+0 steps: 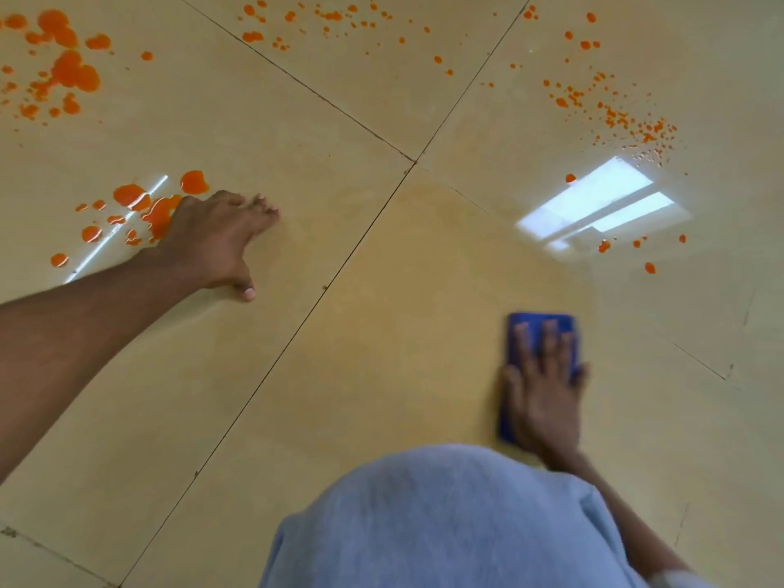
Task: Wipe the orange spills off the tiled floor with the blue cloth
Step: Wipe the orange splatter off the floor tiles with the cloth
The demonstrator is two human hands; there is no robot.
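A knee in pale blue cloth point(445, 515) sits lowest in view, so the person is likely crouched over the floor. Just beyond it the right hand point(541, 401) lies flat, fingers straight and slightly spread, pressing the blue cloth point(541, 326) onto a yellowish patch of the tile floor point(382, 311), a palm-down hold that suits scrubbing. The left hand point(216, 239) is planted on the floor well to the left, fingers extended, probably as a prop for balance; it touches the edge of an orange puddle point(144, 205). Further out lie untouched spills: large blobs point(68, 70) far left, fine spatter point(615, 112) far right.
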